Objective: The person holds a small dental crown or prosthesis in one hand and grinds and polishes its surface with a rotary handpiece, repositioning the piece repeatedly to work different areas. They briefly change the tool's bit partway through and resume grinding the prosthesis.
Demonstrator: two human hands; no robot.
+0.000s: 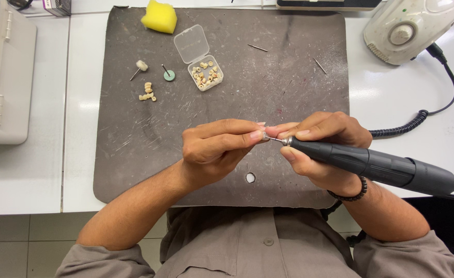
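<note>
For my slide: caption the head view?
Left hand pinches a small piece against the handpiece tip, held by right hand.

A small clear plastic box (201, 59) lies open near the top middle, full of tiny tooth pieces. A little dark box (57, 6) peeks in at the upper left.

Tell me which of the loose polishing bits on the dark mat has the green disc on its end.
The green-disc bit lies just left of the open clear plastic box. The white-tipped bit sits further left; the two bare metal pins lie to the right.
</note>
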